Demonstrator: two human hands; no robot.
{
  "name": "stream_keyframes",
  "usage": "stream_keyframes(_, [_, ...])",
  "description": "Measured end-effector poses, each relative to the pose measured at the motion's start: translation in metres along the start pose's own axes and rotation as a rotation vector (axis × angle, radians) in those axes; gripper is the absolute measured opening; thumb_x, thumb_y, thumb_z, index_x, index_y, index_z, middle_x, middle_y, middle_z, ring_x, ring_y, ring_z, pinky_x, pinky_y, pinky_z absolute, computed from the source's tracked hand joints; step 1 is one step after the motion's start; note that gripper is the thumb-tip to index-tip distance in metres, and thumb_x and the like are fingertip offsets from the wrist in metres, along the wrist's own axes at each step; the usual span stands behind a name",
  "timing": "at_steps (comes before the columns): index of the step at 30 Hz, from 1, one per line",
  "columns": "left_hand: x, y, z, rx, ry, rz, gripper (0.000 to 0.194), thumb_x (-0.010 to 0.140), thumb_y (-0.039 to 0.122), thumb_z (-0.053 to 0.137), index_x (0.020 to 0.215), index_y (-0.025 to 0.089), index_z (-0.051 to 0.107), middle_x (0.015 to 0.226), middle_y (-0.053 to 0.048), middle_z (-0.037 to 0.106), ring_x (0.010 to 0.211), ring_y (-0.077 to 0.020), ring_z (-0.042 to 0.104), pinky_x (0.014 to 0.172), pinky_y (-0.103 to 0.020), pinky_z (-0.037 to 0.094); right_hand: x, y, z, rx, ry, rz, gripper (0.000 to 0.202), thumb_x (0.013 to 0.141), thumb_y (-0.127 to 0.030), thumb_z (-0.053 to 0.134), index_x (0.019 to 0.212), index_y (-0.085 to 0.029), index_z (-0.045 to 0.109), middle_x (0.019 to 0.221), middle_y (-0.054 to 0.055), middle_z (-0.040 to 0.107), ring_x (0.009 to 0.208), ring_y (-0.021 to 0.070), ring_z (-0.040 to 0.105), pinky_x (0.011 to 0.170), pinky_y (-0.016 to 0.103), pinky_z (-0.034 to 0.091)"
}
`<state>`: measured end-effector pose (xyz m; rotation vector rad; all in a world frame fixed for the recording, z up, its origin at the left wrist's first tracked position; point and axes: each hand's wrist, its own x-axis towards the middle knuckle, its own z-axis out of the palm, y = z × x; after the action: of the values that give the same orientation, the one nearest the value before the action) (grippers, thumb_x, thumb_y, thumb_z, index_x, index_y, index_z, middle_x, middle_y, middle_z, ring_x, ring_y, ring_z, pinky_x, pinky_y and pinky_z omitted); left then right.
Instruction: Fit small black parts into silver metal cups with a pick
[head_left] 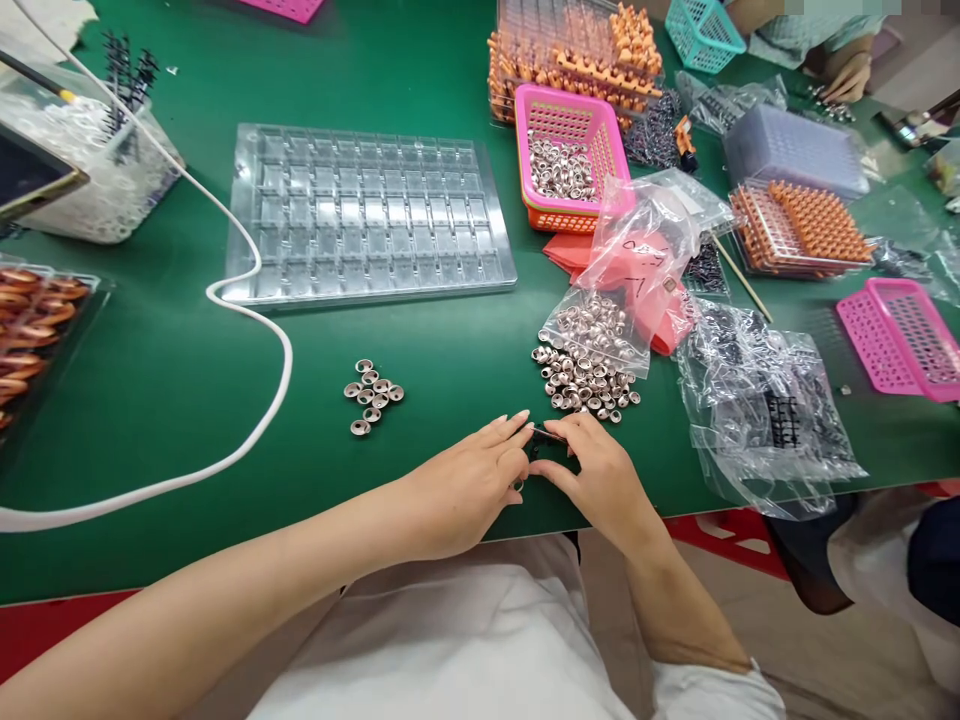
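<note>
Close to the table's front edge, my two hands meet. My left hand [484,478] has its forefingers stretched toward the right and its thumb curled in; a small silver ring-like part shows by its thumb, mostly hidden. Between thumb and fingers, my right hand [600,475] pinches a small dark plastic piece [551,435], partly covered by the fingertips. Just beyond the right hand lies a pile of small silver cup-shaped parts [589,378], spilling from a clear plastic bag [600,325]. A smaller group of silver cups [373,395] sits to the left.
A clear compartment tray [367,215] lies behind the hands. A pink basket [536,115] contains more silver parts. Bags of black pieces [784,415] lie right. A white cable [289,350] curves across the left. Orange parts [817,220] are stacked in trays. Another person's hand [847,78] is at far right.
</note>
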<state>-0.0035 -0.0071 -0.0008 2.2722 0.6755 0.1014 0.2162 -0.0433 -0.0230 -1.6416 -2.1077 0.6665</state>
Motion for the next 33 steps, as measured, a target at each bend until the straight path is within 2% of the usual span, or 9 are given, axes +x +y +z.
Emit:
stream_keyframes(4, [0.001, -0.003, 0.009, -0.028, 0.033, 0.035, 0.007, 0.098, 0.012, 0.052, 0.094, 0.013, 0.058, 0.151, -0.030, 0.045, 0.151, -0.0325, 0.024, 0.122, -0.054, 0.034, 0.007, -0.001, 0.002, 0.037, 0.012, -0.003, 0.014, 0.090, -0.024, 0.070, 0.103, -0.021, 0.065, 0.096, 0.006, 0.068, 0.088, 0.0208, 0.065, 0.076, 0.032, 0.053])
stream_keyframes(8, [0.001, -0.003, 0.017, -0.053, 0.056, 0.073, 0.009, 0.099, 0.012, 0.048, 0.095, 0.013, 0.056, 0.149, -0.031, 0.048, 0.152, -0.0315, 0.021, 0.122, -0.055, 0.032, 0.008, -0.001, 0.001, 0.061, 0.021, -0.015, 0.003, 0.094, -0.023, 0.065, 0.096, -0.022, 0.067, 0.090, 0.004, 0.068, 0.086, 0.0193, 0.064, 0.076, 0.030, 0.051])
stream_keyframes(14, [0.002, -0.002, 0.022, -0.143, 0.088, 0.076, 0.009, 0.099, 0.012, 0.047, 0.099, 0.012, 0.056, 0.150, -0.033, 0.045, 0.153, -0.0335, 0.018, 0.123, -0.057, 0.029, 0.005, 0.001, 0.001, 0.022, 0.022, -0.041, 0.010, 0.097, -0.022, 0.058, 0.092, -0.021, 0.067, 0.086, 0.003, 0.067, 0.080, 0.0178, 0.063, 0.075, 0.030, 0.049])
stream_keyframes(20, [0.002, -0.004, 0.016, -0.269, 0.105, 0.071, 0.008, 0.099, 0.013, 0.047, 0.099, 0.015, 0.055, 0.142, -0.025, 0.057, 0.154, -0.0287, 0.020, 0.125, -0.052, 0.028, 0.006, -0.002, -0.001, -0.006, -0.014, -0.057, 0.013, 0.096, -0.019, 0.057, 0.086, -0.020, 0.065, 0.081, 0.003, 0.065, 0.077, 0.0171, 0.060, 0.070, 0.029, 0.047])
stream_keyframes(23, [0.000, -0.003, 0.009, -0.269, 0.103, 0.043, 0.006, 0.099, 0.015, 0.048, 0.100, 0.016, 0.054, 0.147, -0.025, 0.053, 0.154, -0.0280, 0.020, 0.124, -0.051, 0.030, 0.006, -0.005, -0.006, 0.048, -0.002, -0.035, 0.012, 0.095, -0.018, 0.057, 0.087, -0.020, 0.064, 0.080, 0.002, 0.063, 0.073, 0.0155, 0.058, 0.067, 0.028, 0.045])
stream_keyframes(27, [-0.004, 0.002, 0.003, -0.149, 0.048, -0.034, 0.008, 0.100, 0.016, 0.049, 0.101, 0.015, 0.056, 0.155, -0.027, 0.042, 0.153, -0.0310, 0.020, 0.122, -0.054, 0.033, 0.002, -0.006, -0.013, 0.121, -0.004, 0.035, 0.012, 0.097, -0.019, 0.053, 0.093, -0.021, 0.064, 0.081, 0.001, 0.064, 0.073, 0.0147, 0.059, 0.068, 0.028, 0.047])
stream_keyframes(30, [-0.007, 0.005, 0.006, -0.039, 0.006, -0.055, 0.010, 0.100, 0.014, 0.048, 0.102, 0.011, 0.058, 0.154, -0.031, 0.040, 0.152, -0.0346, 0.020, 0.121, -0.056, 0.033, -0.003, -0.003, -0.018, 0.146, -0.023, 0.063, 0.017, 0.098, -0.019, 0.049, 0.103, -0.023, 0.066, 0.091, 0.003, 0.070, 0.081, 0.0162, 0.065, 0.074, 0.029, 0.051])
stream_keyframes(33, [-0.008, 0.007, 0.016, 0.030, 0.016, -0.005, 0.013, 0.101, 0.013, 0.045, 0.102, 0.009, 0.058, 0.152, -0.035, 0.040, 0.151, -0.0362, 0.018, 0.121, -0.057, 0.032, -0.009, 0.003, -0.020, 0.158, 0.016, 0.086, 0.022, 0.098, -0.018, 0.048, 0.109, -0.024, 0.066, 0.102, 0.004, 0.073, 0.090, 0.0180, 0.069, 0.079, 0.030, 0.055])
